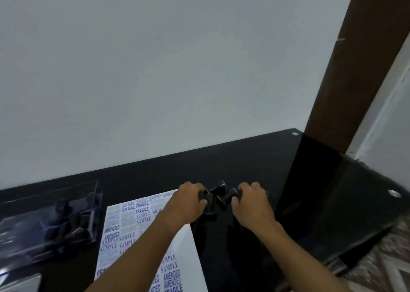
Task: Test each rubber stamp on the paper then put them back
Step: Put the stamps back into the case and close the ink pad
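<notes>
A white paper sheet point(124, 229) covered with blue prints such as SAMPLE, AMENDED, FRAGILE and AIR MAIL lies on the black glass table point(255, 163). Just right of its top corner sits a cluster of black rubber stamps point(218, 193). My left hand point(188, 203) curls its fingers around one black stamp at the left of the cluster. My right hand point(250, 200) grips another black stamp point(233, 193) by its knob at the right. A stamp point(210, 216) lies on the table below the hands.
A clear plastic case point(51, 220) holding more dark stamps stands at the left of the table. A brown wooden post point(346, 70) rises at the table's right rear. A white wall runs behind. Patterned floor point(381, 260) shows at the lower right.
</notes>
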A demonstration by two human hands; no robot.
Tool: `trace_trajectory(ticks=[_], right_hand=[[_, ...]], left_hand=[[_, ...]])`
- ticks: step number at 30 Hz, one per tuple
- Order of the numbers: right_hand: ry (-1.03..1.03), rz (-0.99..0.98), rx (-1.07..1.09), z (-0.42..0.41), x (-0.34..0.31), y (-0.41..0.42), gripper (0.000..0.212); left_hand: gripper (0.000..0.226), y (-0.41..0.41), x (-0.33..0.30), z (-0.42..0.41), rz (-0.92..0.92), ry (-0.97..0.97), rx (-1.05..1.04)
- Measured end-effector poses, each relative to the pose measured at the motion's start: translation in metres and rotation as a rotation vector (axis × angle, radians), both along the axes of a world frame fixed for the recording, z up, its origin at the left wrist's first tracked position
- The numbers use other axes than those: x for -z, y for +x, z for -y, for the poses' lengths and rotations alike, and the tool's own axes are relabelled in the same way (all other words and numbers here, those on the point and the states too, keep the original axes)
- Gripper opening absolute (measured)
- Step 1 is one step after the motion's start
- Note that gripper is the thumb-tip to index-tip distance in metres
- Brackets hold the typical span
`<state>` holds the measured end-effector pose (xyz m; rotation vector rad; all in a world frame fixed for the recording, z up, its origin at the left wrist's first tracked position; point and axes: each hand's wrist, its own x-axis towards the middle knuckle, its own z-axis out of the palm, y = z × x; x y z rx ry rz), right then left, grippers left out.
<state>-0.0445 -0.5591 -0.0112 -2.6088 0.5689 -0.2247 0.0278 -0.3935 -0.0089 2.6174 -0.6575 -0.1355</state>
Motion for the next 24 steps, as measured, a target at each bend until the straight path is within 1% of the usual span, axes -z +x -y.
trace_trajectory(ticks=[3, 7, 13, 16, 20, 24], right_hand=[[0.016, -0.059, 0.098, 0.036, 0.009, -0.012, 0.048], [0.023, -0.113, 0.142, 0.062, 0.016, -0.015, 0.054], [-0.019, -0.152, 0.137, 0.071, 0.028, -0.005, 0.059], [-0.024, -0.166, 0.133, 0.068, 0.033, -0.001, 0.051], [-0.042, -0.093, 0.094, 0.057, 0.037, 0.002, 0.024], [-0.058, -0.049, 0.034, 0.031, 0.028, 0.007, 0.015]], left_hand=[[0.042, -0.004, 0.011, 0.028, -0.037, -0.01, -0.003], [0.045, -0.002, 0.023, 0.047, -0.079, -0.016, -0.037], [0.028, 0.004, 0.031, 0.05, -0.052, 0.031, -0.088], [0.031, 0.006, 0.033, 0.048, -0.042, 0.022, -0.086], [0.038, 0.005, 0.032, 0.044, -0.039, -0.015, -0.083], [0.031, 0.002, 0.025, 0.03, 0.006, -0.07, -0.053]])
